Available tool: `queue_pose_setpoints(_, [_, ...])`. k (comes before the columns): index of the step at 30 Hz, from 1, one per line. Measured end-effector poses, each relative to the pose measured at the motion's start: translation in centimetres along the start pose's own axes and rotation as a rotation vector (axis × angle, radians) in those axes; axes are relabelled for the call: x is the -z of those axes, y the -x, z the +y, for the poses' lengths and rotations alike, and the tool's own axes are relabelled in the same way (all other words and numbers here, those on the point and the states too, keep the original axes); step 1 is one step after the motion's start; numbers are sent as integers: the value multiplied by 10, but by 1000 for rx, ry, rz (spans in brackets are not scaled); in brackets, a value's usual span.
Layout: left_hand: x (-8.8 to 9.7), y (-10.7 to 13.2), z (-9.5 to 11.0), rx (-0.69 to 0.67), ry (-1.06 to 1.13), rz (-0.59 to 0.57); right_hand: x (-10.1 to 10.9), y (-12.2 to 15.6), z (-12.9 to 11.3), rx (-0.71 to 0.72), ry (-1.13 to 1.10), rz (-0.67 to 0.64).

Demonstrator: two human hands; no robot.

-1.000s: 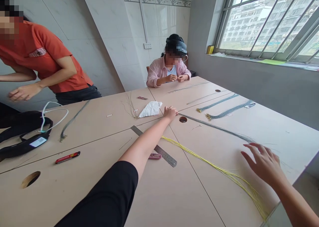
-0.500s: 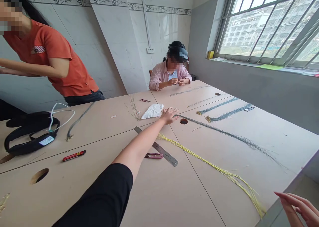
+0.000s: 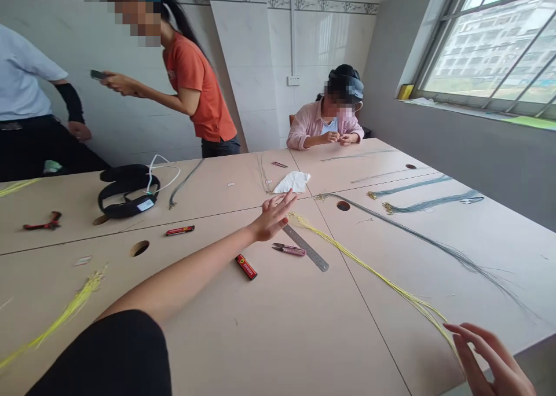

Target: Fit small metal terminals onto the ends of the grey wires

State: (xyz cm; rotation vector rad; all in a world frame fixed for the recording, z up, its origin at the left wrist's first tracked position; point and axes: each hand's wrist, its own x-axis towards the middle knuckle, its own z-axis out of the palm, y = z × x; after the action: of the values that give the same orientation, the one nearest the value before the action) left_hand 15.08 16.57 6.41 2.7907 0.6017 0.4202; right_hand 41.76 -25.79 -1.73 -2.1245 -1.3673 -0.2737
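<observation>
My left hand (image 3: pixel 273 217) is stretched over the middle of the table, fingers spread and nothing in them. It hovers at the upper end of a steel ruler (image 3: pixel 308 248), close to the gold-tipped end of a bundle of yellow cords (image 3: pixel 369 267). Pink thread snips (image 3: pixel 290 249) lie beside the ruler, and a red lighter-like item (image 3: pixel 246 267) is below them. At the lower right, my right hand (image 3: pixel 490 355) has its fingers apart by the loose ends of the yellow cords. A grey cord bundle (image 3: pixel 399 229) runs along the right side.
A white cloth or tissue (image 3: pixel 293 182) lies beyond my left hand. Blue-grey bundles (image 3: pixel 434 201), a black headset (image 3: pixel 125 193), red-handled pliers (image 3: pixel 43 222), a red cutter (image 3: pixel 179 231) and more yellow cords (image 3: pixel 65 312) are on the table. Round holes (image 3: pixel 343 206) pierce it. Several people are across it.
My left hand has drawn back from the grey bundle's end toward the ruler. My right hand has come over the yellow cord ends. The view has swung left, showing another person and the pliers.
</observation>
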Motion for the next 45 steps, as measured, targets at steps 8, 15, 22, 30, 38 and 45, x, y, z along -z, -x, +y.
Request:
queue_pose_setpoints(8, [30,167,0,346,37,61,-41,-24,-57,188,-40,6])
queue_pose_setpoints(15, [8,263,17,595,-73,90,-67,-42,-100,414,-144,-131])
queue_pose_setpoints(22, [8,287,3,647,-57,157,-80,-83,-143,588,-181,-384])
queue_pose_setpoints(30, [6,288,-6,711,-112,167,-103,-97,-235,793,-308,-728])
queue_pose_setpoints(38, [3,285,4,706,-59,222,-149,-76,-290,976,-396,-815])
queue_pose_setpoints(45, [13,293,2,851,-90,501,-149,-77,-287,887,-483,-855])
